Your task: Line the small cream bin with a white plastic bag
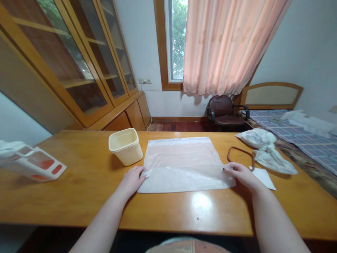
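We are holding a translucent plastic sheet (181,158) at its two sides as it is lying on the desk (184,219), squarely in front of us. Our left hand (134,178) is pinching the left edge and our right hand (240,173) the right, thumbs and fingers closing on the film, while a crease or layer edge is running across between them. We are, by our judgement, in a step of handling the sheet flat with both hands; the next move is calling for an even grip on both sides, so the thin film is not skewing or bunching. A cream tub (127,151) is standing beyond our left hand; a brown ring-shaped frame (242,151) is lying beyond our right, near a white paper (264,178).
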`<action>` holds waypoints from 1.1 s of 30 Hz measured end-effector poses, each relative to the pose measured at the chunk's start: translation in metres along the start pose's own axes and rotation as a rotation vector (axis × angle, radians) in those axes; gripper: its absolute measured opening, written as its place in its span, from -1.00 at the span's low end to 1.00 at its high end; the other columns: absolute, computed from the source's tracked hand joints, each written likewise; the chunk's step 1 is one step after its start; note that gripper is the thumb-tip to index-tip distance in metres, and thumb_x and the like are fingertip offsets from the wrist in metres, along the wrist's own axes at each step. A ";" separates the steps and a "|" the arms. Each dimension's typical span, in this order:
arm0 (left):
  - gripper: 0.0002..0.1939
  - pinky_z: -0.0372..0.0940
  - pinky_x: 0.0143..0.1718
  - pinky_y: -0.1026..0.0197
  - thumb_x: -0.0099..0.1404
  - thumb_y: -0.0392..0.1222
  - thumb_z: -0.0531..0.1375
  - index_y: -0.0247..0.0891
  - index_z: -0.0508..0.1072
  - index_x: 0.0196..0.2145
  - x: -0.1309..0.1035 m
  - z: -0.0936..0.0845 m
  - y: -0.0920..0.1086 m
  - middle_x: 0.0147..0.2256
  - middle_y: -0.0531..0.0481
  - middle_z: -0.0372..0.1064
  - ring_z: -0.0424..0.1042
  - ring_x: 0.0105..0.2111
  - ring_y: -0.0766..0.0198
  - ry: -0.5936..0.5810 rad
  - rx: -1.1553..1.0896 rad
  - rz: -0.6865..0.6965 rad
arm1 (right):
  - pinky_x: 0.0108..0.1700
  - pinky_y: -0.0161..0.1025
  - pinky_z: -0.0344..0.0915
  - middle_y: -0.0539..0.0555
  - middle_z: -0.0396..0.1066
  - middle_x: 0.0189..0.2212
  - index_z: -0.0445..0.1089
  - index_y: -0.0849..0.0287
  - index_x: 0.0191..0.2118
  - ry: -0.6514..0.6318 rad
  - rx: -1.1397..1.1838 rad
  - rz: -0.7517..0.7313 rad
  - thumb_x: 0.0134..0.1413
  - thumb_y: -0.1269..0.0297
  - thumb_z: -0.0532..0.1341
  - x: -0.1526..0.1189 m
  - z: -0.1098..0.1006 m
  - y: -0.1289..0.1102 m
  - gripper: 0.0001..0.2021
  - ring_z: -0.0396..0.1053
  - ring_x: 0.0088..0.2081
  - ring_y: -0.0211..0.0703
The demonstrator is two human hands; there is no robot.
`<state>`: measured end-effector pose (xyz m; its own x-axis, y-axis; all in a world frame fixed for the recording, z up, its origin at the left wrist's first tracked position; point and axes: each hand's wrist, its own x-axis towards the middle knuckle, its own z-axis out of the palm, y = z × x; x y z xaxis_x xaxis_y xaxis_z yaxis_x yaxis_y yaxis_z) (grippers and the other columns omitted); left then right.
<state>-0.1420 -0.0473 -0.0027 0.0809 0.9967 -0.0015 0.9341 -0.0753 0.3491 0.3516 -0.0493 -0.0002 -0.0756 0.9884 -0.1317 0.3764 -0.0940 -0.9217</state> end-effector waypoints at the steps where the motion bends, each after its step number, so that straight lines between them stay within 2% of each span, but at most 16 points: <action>1: -0.71 0.26 -0.02 0.03 0.17 -0.08 0.14 -0.27 0.49 -0.20 0.000 0.000 -0.001 -0.17 -0.19 0.47 0.41 -0.11 0.00 0.005 -0.030 0.016 | -0.30 -0.22 0.29 0.11 0.49 -0.41 0.49 0.21 -0.37 0.004 0.023 0.004 -0.15 -0.11 0.34 -0.001 0.000 0.000 -0.58 0.40 -0.36 -0.09; 4: -0.79 0.26 -0.01 0.04 0.19 -0.05 0.12 -0.23 0.45 -0.38 -0.005 0.000 -0.004 -0.21 -0.15 0.47 0.41 -0.12 0.03 0.057 -0.203 0.076 | -0.26 -0.22 0.30 0.11 0.49 -0.36 0.48 0.20 -0.32 0.003 0.086 0.017 -0.15 -0.10 0.34 -0.002 0.001 -0.002 -0.58 0.41 -0.32 -0.08; 7: -0.74 0.30 -0.07 0.07 0.22 0.03 0.12 -0.23 0.41 -0.34 -0.014 -0.004 -0.002 -0.21 -0.11 0.48 0.43 -0.15 0.08 0.046 -0.459 0.087 | -0.25 -0.22 0.32 0.10 0.48 -0.35 0.44 0.19 -0.31 0.028 0.114 0.030 -0.12 -0.12 0.31 0.000 0.007 -0.004 -0.57 0.41 -0.31 -0.09; 9: -0.66 0.34 -0.24 0.16 0.21 0.12 0.13 -0.24 0.40 -0.33 -0.020 -0.007 0.001 -0.33 -0.07 0.47 0.44 -0.29 0.14 0.027 -0.618 0.049 | -0.29 -0.22 0.32 0.08 0.46 -0.39 0.41 0.17 -0.32 0.086 0.100 0.028 -0.12 -0.16 0.28 0.003 0.012 -0.006 -0.55 0.40 -0.35 -0.10; 11: -0.60 0.33 -0.34 0.22 0.18 0.19 0.16 -0.24 0.39 -0.33 -0.023 -0.010 0.004 -0.39 -0.04 0.46 0.44 -0.35 0.17 0.079 -0.724 0.001 | -0.34 -0.24 0.31 0.06 0.44 -0.44 0.38 0.16 -0.34 0.152 0.081 0.010 -0.15 -0.21 0.26 0.005 0.016 -0.008 -0.52 0.38 -0.39 -0.12; 13: -0.56 0.34 -0.35 0.24 0.15 0.24 0.17 -0.23 0.37 -0.32 -0.025 -0.011 0.005 -0.38 -0.04 0.47 0.46 -0.35 0.18 0.150 -0.804 -0.045 | -0.38 -0.26 0.27 0.04 0.41 -0.48 0.36 0.17 -0.36 0.187 0.080 -0.008 -0.18 -0.24 0.25 0.006 0.018 -0.008 -0.50 0.35 -0.43 -0.16; 16: -0.51 0.36 -0.36 0.21 0.13 0.28 0.16 -0.23 0.33 -0.25 -0.021 -0.011 0.006 -0.40 -0.02 0.50 0.49 -0.38 0.16 0.144 -0.906 -0.105 | -0.43 -0.30 0.21 0.01 0.36 -0.53 0.34 0.17 -0.39 0.174 0.090 -0.008 -0.16 -0.22 0.25 0.008 0.020 -0.004 -0.51 0.30 -0.49 -0.21; 19: -0.53 0.36 -0.38 0.19 0.16 0.23 0.13 -0.23 0.34 -0.21 -0.006 -0.014 0.006 -0.42 -0.02 0.52 0.51 -0.40 0.13 0.148 -0.816 -0.159 | -0.46 -0.31 0.16 0.00 0.35 -0.55 0.34 0.17 -0.40 0.215 0.029 -0.007 -0.06 -0.16 0.21 0.015 0.019 -0.005 -0.58 0.28 -0.51 -0.22; 23: -0.71 0.34 -0.26 0.19 0.25 -0.01 0.08 -0.23 0.41 -0.19 0.032 -0.024 0.009 -0.30 -0.12 0.55 0.53 -0.26 0.08 0.227 -0.348 -0.305 | -0.44 -0.29 0.18 0.05 0.42 -0.52 0.41 0.19 -0.39 0.323 -0.191 0.021 0.00 -0.09 0.16 0.044 0.015 -0.022 -0.62 0.33 -0.48 -0.16; 25: -0.73 0.32 -0.17 0.15 0.27 -0.08 0.06 -0.25 0.43 -0.17 0.053 -0.025 0.015 -0.21 -0.20 0.54 0.51 -0.16 0.04 0.194 -0.211 -0.333 | -0.44 -0.29 0.18 0.07 0.45 -0.51 0.43 0.20 -0.39 0.370 -0.315 0.051 0.04 -0.07 0.12 0.064 0.014 -0.030 -0.61 0.35 -0.46 -0.14; 29: -0.76 0.29 -0.09 0.04 0.26 -0.16 0.08 -0.31 0.46 -0.21 0.082 -0.014 0.030 -0.18 -0.32 0.51 0.48 -0.10 -0.07 0.161 -0.200 -0.305 | -0.35 -0.27 0.23 0.17 0.50 -0.42 0.47 0.26 -0.36 0.417 -0.443 0.096 0.08 0.05 0.12 0.099 0.017 -0.030 -0.64 0.42 -0.35 -0.06; 33: -0.67 0.29 -0.06 0.05 0.30 -0.11 0.04 -0.34 0.39 -0.07 0.085 -0.003 0.033 -0.10 -0.32 0.47 0.46 -0.07 -0.02 0.164 -0.308 -0.268 | -0.23 -0.21 0.28 0.30 0.52 -0.32 0.49 0.37 -0.24 0.409 -0.475 0.161 0.13 0.09 0.10 0.108 0.019 -0.017 -0.60 0.46 -0.25 0.04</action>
<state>-0.1052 0.0355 0.0110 -0.2294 0.9733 0.0097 0.7653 0.1742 0.6197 0.3200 0.0572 -0.0060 0.3383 0.9408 -0.0191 0.7285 -0.2747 -0.6276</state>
